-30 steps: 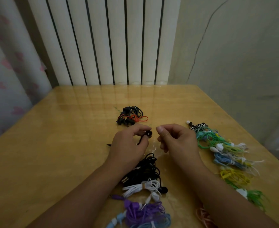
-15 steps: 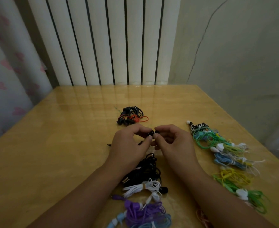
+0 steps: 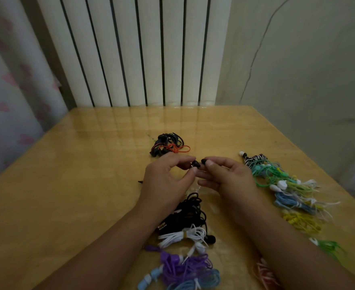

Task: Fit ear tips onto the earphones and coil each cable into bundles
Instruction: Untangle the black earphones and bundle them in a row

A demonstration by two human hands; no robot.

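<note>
My left hand (image 3: 164, 181) pinches a black earbud (image 3: 195, 164) between thumb and forefinger over the middle of the wooden table (image 3: 68, 195). My right hand (image 3: 226, 178) pinches a small black ear tip (image 3: 204, 161) right beside that earbud, almost touching it. The earbud's black cable drops into a loose black tangle (image 3: 188, 214) under my left wrist. A coiled black and red earphone bundle (image 3: 168, 145) lies just beyond my hands.
Tied white (image 3: 183, 236), purple (image 3: 183, 266) and light blue earphones lie near the front edge. A row of green, blue, yellow and zebra-striped earphones (image 3: 285, 185) runs along the right side. A white radiator (image 3: 134, 51) stands behind the table.
My right hand came in from a gap on the right and brought the ear tip up against the earbud held by my left hand. The piles on the table stayed put.
</note>
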